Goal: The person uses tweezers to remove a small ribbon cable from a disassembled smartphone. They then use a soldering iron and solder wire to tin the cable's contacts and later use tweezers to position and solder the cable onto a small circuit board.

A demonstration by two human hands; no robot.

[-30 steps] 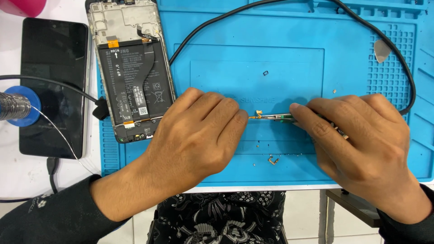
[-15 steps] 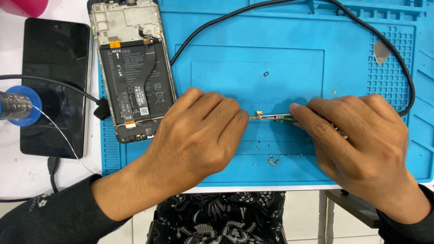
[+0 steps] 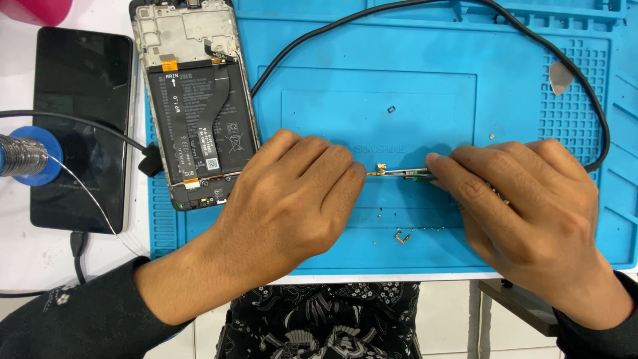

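Note:
My left hand [image 3: 292, 193] lies knuckles up on the blue work mat [image 3: 372, 86], its fingertips touching a tiny gold-coloured part [image 3: 381, 168]. My right hand [image 3: 531, 213] grips thin tweezers [image 3: 405, 173] whose tips meet that part from the right. What the left fingers pinch underneath is hidden. An opened phone [image 3: 196, 106] with its battery and flex cable bare lies on the mat's left edge, just left of my left hand.
A black phone [image 3: 80, 126] lies face up on the white table at far left. Beside it stands a solder spool [image 3: 26, 156] with wire trailing. A black cable [image 3: 571, 73] loops over the mat. A small metal bit [image 3: 401, 237], a guitar-pick tool [image 3: 560, 77] and specks dot the mat.

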